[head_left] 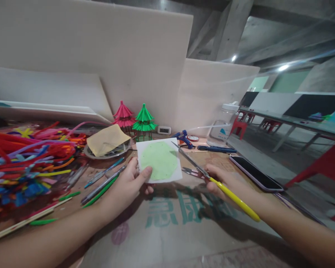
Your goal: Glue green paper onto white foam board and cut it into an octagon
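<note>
Head | left hand [132, 182]: grip pinched on green-and-white paper [159, 160] | right hand [221, 175]: grip curled round yellow-handled scissors [226, 192]

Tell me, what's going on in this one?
A person's left hand holds a white sheet with a rounded green piece on it. The right hand holds a yellow-handled tool, its metal tip by the sheet's upper right corner; whether they touch is unclear. Behind the sheet stand a tiered pink model and a tiered green model.

Left hand [135, 178] partly hidden by paper [160, 160], coloured strands [19, 163] blurred, clock display [164, 130] unreadable
</note>
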The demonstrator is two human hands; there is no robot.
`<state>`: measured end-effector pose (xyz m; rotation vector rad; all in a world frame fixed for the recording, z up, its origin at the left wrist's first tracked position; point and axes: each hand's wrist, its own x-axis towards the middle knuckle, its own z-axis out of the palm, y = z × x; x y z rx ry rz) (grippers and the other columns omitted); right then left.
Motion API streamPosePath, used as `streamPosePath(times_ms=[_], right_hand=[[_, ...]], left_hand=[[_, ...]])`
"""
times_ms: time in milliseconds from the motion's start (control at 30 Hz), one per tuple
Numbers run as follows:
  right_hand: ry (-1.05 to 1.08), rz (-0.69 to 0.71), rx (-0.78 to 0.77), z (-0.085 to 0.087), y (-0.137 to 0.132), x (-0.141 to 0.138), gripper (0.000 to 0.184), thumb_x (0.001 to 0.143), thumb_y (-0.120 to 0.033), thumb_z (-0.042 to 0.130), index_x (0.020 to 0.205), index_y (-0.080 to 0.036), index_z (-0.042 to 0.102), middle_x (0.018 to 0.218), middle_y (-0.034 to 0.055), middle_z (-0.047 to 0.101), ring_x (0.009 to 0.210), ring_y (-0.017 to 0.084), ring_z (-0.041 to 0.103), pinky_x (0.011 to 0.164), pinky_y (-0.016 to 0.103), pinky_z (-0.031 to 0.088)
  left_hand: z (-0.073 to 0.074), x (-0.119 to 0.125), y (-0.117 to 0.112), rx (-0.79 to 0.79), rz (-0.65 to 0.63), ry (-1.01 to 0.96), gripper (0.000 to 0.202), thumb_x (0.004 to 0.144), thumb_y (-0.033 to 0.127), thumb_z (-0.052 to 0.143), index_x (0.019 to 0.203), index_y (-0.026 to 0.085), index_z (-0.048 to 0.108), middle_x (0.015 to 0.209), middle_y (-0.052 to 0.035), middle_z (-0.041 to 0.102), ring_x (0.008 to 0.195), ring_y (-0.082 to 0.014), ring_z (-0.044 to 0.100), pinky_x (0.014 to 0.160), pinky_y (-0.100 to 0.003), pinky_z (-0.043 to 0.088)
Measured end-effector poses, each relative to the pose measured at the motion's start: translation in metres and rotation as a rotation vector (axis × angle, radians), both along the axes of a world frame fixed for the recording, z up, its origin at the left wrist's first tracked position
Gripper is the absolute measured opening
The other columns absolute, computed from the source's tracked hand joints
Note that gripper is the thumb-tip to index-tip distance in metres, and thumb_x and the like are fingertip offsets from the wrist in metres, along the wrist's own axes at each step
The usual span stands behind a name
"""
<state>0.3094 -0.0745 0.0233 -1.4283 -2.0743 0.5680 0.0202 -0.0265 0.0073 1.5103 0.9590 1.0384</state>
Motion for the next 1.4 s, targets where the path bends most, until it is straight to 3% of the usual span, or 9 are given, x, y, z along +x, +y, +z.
streamPosePath(times_ms=[433, 667, 1000, 1200, 1400], right_hand=[[0.026, -0.038, -0.088, 0.001, 0.001, -0.006, 0.024, 0.08, -0.044, 0.056, 0.081, -0.022, 0.049, 0.069, -0.0004, 0.048, 0.062, 0.016, 0.043, 0.053, 0.028, 0.033], [0.055, -0.005, -0.082, 0.002, 0.0, -0.004, 0.031, 0.084, -0.052, 0.057, 0.081, -0.022, 0.051, 0.069, -0.0006, 0.05, 0.062, 0.016, 0.044, 0.053, 0.028, 0.033], [0.074, 0.069, 0.016, -0.01, -0.001, 0.009, 0.023, 0.088, -0.045, 0.053, 0.094, -0.023, 0.054, 0.081, 0.0033, 0.054, 0.071, 0.02, 0.05, 0.064, 0.034, 0.045], [0.05, 0.052, -0.023, -0.008, -0.001, 0.004, 0.023, 0.089, -0.043, 0.052, 0.095, -0.021, 0.053, 0.073, 0.0, 0.049, 0.066, 0.017, 0.044, 0.056, 0.03, 0.038], [0.082, 0.039, -0.053, -0.003, 0.0, 0.001, 0.034, 0.087, -0.055, 0.053, 0.086, -0.022, 0.049, 0.07, -0.0008, 0.045, 0.061, 0.015, 0.039, 0.049, 0.027, 0.033]], left_hand=[[-0.006, -0.001, 0.003, 0.004, -0.041, -0.028, 0.052, 0.091, 0.051, 0.062, 0.126, 0.018, 0.041, 0.087, -0.001, 0.066, 0.053, -0.0095, 0.063, 0.048, -0.02, 0.053], [-0.006, -0.002, 0.004, 0.006, -0.044, -0.03, 0.051, 0.091, 0.051, 0.062, 0.125, 0.018, 0.042, 0.085, -0.001, 0.066, 0.053, -0.0097, 0.064, 0.047, -0.019, 0.052], [-0.01, -0.002, 0.006, 0.007, -0.046, -0.046, 0.047, 0.091, 0.051, 0.061, 0.12, 0.019, 0.043, 0.085, 0.001, 0.064, 0.053, -0.0091, 0.064, 0.048, -0.019, 0.053], [-0.01, -0.003, 0.006, 0.018, -0.048, -0.03, 0.045, 0.093, 0.049, 0.06, 0.122, 0.019, 0.043, 0.087, 0.0001, 0.065, 0.053, -0.0085, 0.064, 0.048, -0.018, 0.052], [-0.009, -0.003, 0.005, 0.011, -0.045, -0.021, 0.047, 0.092, 0.05, 0.061, 0.123, 0.019, 0.044, 0.085, -0.0009, 0.066, 0.054, -0.0102, 0.065, 0.048, -0.019, 0.052]])
